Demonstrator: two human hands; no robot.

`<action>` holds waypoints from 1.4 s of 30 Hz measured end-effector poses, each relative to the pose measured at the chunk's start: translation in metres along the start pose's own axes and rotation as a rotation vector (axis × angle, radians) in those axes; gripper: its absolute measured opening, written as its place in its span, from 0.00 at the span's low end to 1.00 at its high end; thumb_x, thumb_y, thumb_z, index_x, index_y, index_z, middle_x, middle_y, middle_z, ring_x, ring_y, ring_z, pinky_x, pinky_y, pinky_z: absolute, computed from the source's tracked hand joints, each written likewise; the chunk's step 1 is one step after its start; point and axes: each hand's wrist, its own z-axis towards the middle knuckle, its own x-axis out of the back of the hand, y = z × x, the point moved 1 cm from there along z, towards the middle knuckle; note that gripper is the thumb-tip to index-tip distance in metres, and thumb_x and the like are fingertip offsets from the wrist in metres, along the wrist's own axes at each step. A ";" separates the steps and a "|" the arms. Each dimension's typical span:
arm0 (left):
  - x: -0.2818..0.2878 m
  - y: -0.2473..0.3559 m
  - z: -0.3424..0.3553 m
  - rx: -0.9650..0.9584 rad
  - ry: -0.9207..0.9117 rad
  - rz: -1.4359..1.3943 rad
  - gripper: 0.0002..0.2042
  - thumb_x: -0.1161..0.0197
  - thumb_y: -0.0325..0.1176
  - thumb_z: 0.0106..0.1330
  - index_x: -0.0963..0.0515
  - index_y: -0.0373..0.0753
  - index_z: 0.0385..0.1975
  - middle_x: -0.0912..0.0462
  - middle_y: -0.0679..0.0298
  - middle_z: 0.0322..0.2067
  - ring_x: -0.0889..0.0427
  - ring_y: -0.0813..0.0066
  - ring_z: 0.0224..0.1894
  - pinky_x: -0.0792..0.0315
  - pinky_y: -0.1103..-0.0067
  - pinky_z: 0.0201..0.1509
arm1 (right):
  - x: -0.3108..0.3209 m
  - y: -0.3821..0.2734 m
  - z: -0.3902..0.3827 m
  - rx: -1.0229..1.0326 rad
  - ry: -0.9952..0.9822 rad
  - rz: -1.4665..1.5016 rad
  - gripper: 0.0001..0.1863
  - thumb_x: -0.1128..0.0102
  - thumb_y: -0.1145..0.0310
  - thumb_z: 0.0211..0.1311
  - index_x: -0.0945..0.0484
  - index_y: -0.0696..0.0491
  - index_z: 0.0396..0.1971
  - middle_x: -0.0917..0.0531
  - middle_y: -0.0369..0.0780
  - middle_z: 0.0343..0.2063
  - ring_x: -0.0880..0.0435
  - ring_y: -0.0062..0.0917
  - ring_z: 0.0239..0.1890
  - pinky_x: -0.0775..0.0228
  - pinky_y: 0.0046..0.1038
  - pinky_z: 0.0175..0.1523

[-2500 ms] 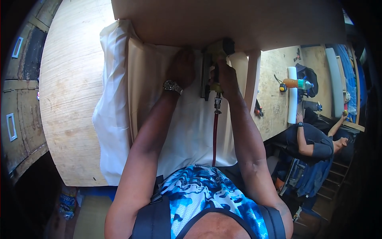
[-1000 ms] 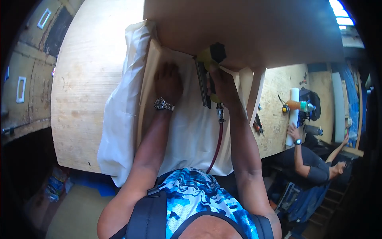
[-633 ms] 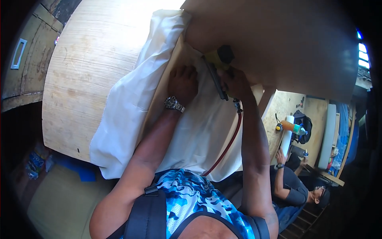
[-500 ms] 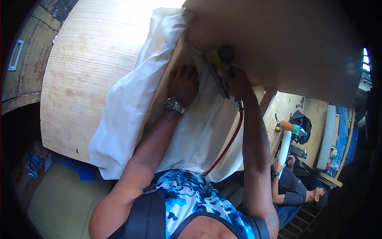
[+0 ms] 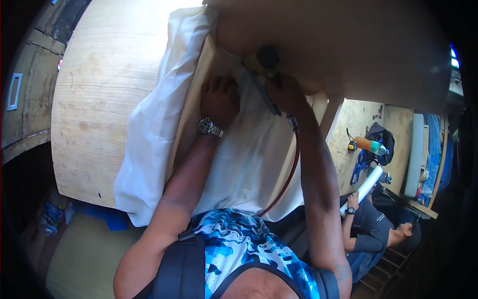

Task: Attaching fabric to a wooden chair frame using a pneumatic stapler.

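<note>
White fabric [image 5: 147, 134] drapes over a wooden frame edge [image 5: 191, 97] and down into the hollow in front of me. My left hand [image 5: 220, 99], with a metal watch on the wrist, is closed against the fabric just inside that edge; its fingertips are hidden. In my right hand [image 5: 286, 94] is a pneumatic staple gun [image 5: 263, 89], yellow-green and black, its long magazine slanting over the fabric. A dark red air hose [image 5: 294, 174] runs from its handle down toward my waist. The gun's nose is in shadow, so contact with the frame cannot be made out.
A pale wooden tabletop [image 5: 99, 109] lies to the left; a large brown panel [image 5: 338, 45] overhangs the right. Farther right, a co-worker [image 5: 368, 224] holds a white roll [image 5: 368, 184] beside a bottle [image 5: 371, 145], a tape measure [image 5: 352, 145] and a dark bag [image 5: 386, 137].
The view has shifted slightly, and both hands with the staple gun appear a little farther left and higher. The co-worker's white roll has tilted to the right.
</note>
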 end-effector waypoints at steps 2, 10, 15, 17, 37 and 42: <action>0.001 0.001 -0.001 0.018 -0.003 0.024 0.10 0.36 0.32 0.59 0.17 0.42 0.39 0.16 0.65 0.49 0.21 0.59 0.56 0.30 0.59 0.61 | 0.003 -0.008 -0.020 -0.144 -0.021 0.030 0.26 0.40 0.50 0.73 0.20 0.57 0.55 0.12 0.49 0.35 0.11 0.36 0.40 0.23 0.38 0.49; -0.016 -0.014 0.007 -0.003 -0.011 0.009 0.08 0.38 0.32 0.63 0.17 0.40 0.40 0.14 0.57 0.41 0.16 0.55 0.46 0.24 0.61 0.54 | -0.019 -0.024 -0.214 -0.294 0.039 -0.230 0.39 0.35 0.54 0.65 0.34 0.60 0.71 0.16 0.59 0.44 0.15 0.56 0.41 0.23 0.51 0.50; -0.026 0.005 0.035 -0.010 -0.139 -0.269 0.08 0.38 0.32 0.66 0.15 0.38 0.39 0.12 0.53 0.39 0.14 0.52 0.43 0.21 0.60 0.50 | -0.072 -0.036 -0.247 -0.158 0.061 -0.339 0.42 0.33 0.54 0.65 0.35 0.62 0.72 0.17 0.51 0.40 0.16 0.46 0.44 0.24 0.44 0.51; -0.027 0.019 0.049 0.040 -0.427 -0.378 0.09 0.38 0.33 0.67 0.15 0.37 0.40 0.12 0.52 0.40 0.13 0.51 0.44 0.21 0.60 0.52 | -0.067 -0.047 -0.258 -0.187 -0.035 -0.273 0.40 0.35 0.54 0.66 0.35 0.63 0.71 0.16 0.52 0.41 0.16 0.47 0.45 0.23 0.42 0.52; -0.081 0.076 0.034 -0.367 -0.646 -0.251 0.11 0.34 0.34 0.65 0.16 0.37 0.44 0.13 0.51 0.48 0.17 0.48 0.49 0.25 0.59 0.60 | -0.065 0.210 -0.395 -0.666 0.668 -0.378 0.41 0.38 0.67 0.66 0.44 0.63 0.76 0.22 0.62 0.54 0.21 0.59 0.55 0.29 0.47 0.62; -0.075 0.126 0.007 0.109 -0.632 -0.710 0.17 0.33 0.35 0.70 0.20 0.37 0.55 0.14 0.52 0.53 0.16 0.54 0.55 0.23 0.64 0.60 | -0.029 0.200 -0.362 -0.643 0.588 -0.672 0.28 0.36 0.65 0.67 0.27 0.61 0.64 0.21 0.57 0.46 0.21 0.54 0.44 0.28 0.47 0.56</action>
